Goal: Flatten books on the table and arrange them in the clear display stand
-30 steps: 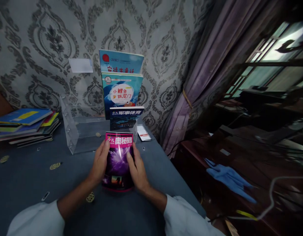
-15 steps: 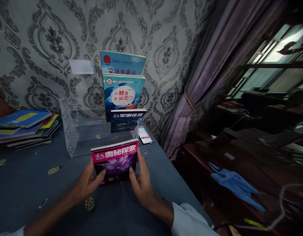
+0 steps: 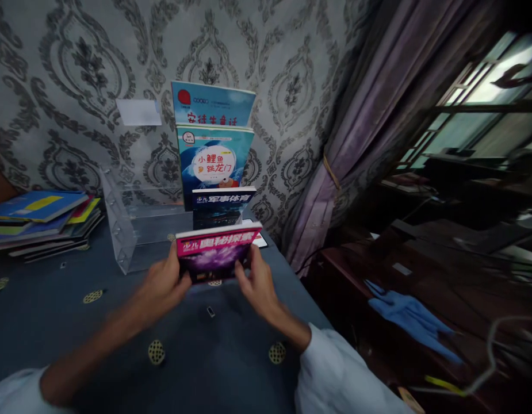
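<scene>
Between my left hand (image 3: 168, 282) and my right hand (image 3: 257, 279) is a pink and purple book (image 3: 216, 257), gripped by its two sides with the thumbs on the front cover. It tilts back, just in front of a clear acrylic book rack (image 3: 121, 230). Three books stand in the right part of that rack, one behind another: a dark blue one (image 3: 222, 208) in front, a teal one with a white oval (image 3: 214, 158) behind it, and a blue one (image 3: 214, 102) at the back. The pink book hides the rack's lower right part.
A stack of books (image 3: 41, 215) lies left of the rack on the blue tablecloth (image 3: 110, 356). A white card (image 3: 139, 112) shows above the rack's left side. At right are a purple curtain (image 3: 313, 190) and a dark red desk with a blue glove (image 3: 410, 316).
Both hands have carried the pink book forward, up and slightly right, closer to the rack. It now overlaps the rack's lower right and part of the white item beside it.
</scene>
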The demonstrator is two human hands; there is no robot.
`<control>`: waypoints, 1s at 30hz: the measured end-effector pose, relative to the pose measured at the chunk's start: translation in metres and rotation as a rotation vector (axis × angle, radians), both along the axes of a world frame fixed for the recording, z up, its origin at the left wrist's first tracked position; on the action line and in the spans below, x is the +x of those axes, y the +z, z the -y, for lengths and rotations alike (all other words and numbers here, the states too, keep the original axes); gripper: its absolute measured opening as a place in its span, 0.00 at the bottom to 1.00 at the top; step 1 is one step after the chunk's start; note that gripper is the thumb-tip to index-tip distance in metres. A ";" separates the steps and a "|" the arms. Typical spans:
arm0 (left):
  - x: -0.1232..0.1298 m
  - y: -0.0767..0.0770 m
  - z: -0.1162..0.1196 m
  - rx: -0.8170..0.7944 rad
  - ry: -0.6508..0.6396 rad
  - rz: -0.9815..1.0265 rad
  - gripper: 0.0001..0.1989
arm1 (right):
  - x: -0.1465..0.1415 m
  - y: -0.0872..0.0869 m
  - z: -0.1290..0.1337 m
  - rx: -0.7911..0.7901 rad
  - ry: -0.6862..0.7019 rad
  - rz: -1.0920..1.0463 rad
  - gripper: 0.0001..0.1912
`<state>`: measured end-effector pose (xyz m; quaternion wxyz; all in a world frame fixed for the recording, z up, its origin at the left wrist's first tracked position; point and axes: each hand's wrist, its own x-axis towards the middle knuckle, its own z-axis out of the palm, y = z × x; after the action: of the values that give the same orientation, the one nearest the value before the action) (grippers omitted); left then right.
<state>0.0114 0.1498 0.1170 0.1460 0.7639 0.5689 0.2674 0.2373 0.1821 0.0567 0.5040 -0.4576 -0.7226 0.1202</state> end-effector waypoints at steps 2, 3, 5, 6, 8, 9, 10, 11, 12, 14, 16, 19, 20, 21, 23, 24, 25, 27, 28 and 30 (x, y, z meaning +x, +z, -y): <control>0.006 0.020 -0.016 0.093 0.025 -0.048 0.19 | 0.004 0.019 -0.022 0.092 0.005 -0.009 0.10; 0.008 0.028 -0.025 0.165 0.035 -0.064 0.18 | 0.006 0.029 -0.033 0.127 0.016 -0.013 0.10; 0.011 0.040 -0.043 0.331 0.060 -0.082 0.15 | 0.010 0.051 -0.054 0.211 0.028 -0.031 0.12; 0.013 0.044 -0.052 0.405 0.075 -0.079 0.15 | 0.012 0.061 -0.063 0.257 0.026 -0.027 0.12; 0.014 0.048 -0.068 0.517 0.101 -0.059 0.15 | 0.014 0.076 -0.079 0.321 0.034 -0.015 0.12; 0.014 0.048 -0.074 0.556 0.112 -0.048 0.16 | 0.014 0.081 -0.086 0.338 0.044 -0.011 0.12; 0.015 0.046 -0.081 0.587 0.122 -0.040 0.17 | 0.015 0.083 -0.092 0.346 0.056 -0.008 0.13; 0.015 0.043 -0.086 0.612 0.131 -0.038 0.17 | 0.015 0.084 -0.097 0.345 0.069 -0.007 0.13; 0.014 0.040 -0.091 0.632 0.138 -0.039 0.18 | 0.015 0.083 -0.102 0.339 0.081 -0.005 0.14; 0.014 0.033 -0.099 0.650 0.140 -0.041 0.17 | 0.015 0.079 -0.111 0.320 0.102 0.002 0.14; 0.015 0.027 -0.106 0.642 0.130 -0.028 0.15 | 0.015 0.073 -0.118 0.300 0.123 0.012 0.13; 0.016 0.020 -0.114 0.617 0.123 0.008 0.12 | 0.017 0.069 -0.125 0.265 0.134 0.031 0.13; 0.017 0.019 -0.116 0.610 0.124 0.016 0.11 | 0.017 0.068 -0.127 0.248 0.131 0.037 0.13; 0.018 0.017 -0.118 0.605 0.122 0.021 0.11 | 0.018 0.067 -0.128 0.230 0.125 0.045 0.14; 0.020 0.015 -0.121 0.597 0.118 0.016 0.12 | 0.021 0.066 -0.130 0.197 0.108 0.074 0.15; 0.021 0.013 -0.122 0.595 0.124 0.006 0.13 | 0.022 0.066 -0.132 0.187 0.093 0.097 0.14; 0.022 0.011 -0.123 0.593 0.143 -0.006 0.15 | 0.023 0.065 -0.132 0.180 0.073 0.120 0.13; 0.024 0.007 -0.124 0.585 0.210 -0.024 0.18 | 0.024 0.062 -0.134 0.172 0.014 0.145 0.13; 0.024 0.005 -0.124 0.575 0.249 -0.030 0.20 | 0.024 0.060 -0.134 0.164 -0.020 0.143 0.14; 0.026 0.002 -0.124 0.544 0.306 -0.040 0.23 | 0.021 0.055 -0.136 0.137 -0.067 0.130 0.18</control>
<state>0.0371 0.2739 0.1188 -0.1171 0.6854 0.5877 0.4137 0.2587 0.3180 0.1122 0.4897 -0.4529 -0.7446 0.0235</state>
